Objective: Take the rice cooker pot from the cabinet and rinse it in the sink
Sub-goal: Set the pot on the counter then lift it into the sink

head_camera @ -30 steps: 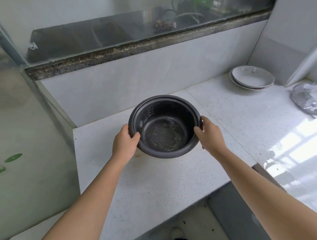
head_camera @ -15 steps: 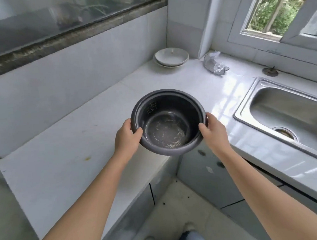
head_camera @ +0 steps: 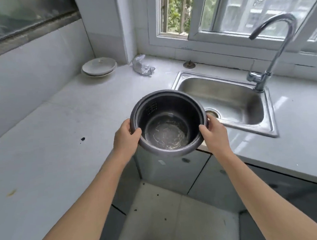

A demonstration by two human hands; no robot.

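A: What has changed since half a second ago?

B: The view has swung to the right. The sink [head_camera: 233, 103], cut off at the right edge before, now sits whole at centre right of the frame, and the faucet [head_camera: 272, 42] has come into view at the upper right. The stacked plates [head_camera: 99, 66] and the crumpled plastic bag [head_camera: 142, 66] have slid toward the upper left. The rice cooker pot [head_camera: 168, 123] stays at the centre of the frame in the same two-handed hold, but it now overlaps the sink's near left corner.

A: Going left to right, how are the hands?

B: The left hand [head_camera: 125, 139] grips the pot's left rim, thumb hooked over the edge into the pot, the other fingers hidden beneath the rim. Its forearm runs down to the lower left of the frame. The pot is held in the air, mouth tilted toward the camera, scratches showing on its dark bottom. The right hand [head_camera: 214, 132] grips the right rim the same way, thumb over the edge, forearm reaching to the lower right.

A: And below?

B: The white counter [head_camera: 43, 146] fills the left side; cabinet doors [head_camera: 176, 171] and floor lie under the pot.
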